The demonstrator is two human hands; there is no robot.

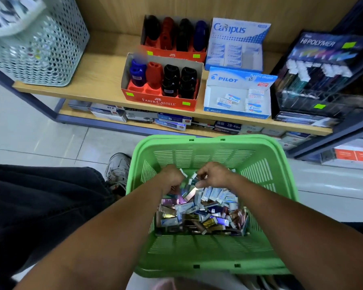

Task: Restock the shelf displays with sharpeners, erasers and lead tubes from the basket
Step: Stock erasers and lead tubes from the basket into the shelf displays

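Basket (266,147) stock is being sorted: left hand (172,176) and right hand (213,174) both curl into the packets (199,208), apparently pinching some. Next, lift erasers to the Pilot box (214,97).

This is a stationery shop, seen down a low wooden shelf (105,88) set on a tiled floor (40,132). Retail display cartons stand open on it: Faber-Castell sharpener boxes (159,101), Campus (237,34) and Pilot eraser boxes (237,110), and a Hi-Polymer lead rack (323,80), several bearing small green price stickers (186,103). Boxed stock (172,120) is packed on the tier beneath, and a green plastic basket (197,254) sits in front, heaped with small packaged goods (201,212).
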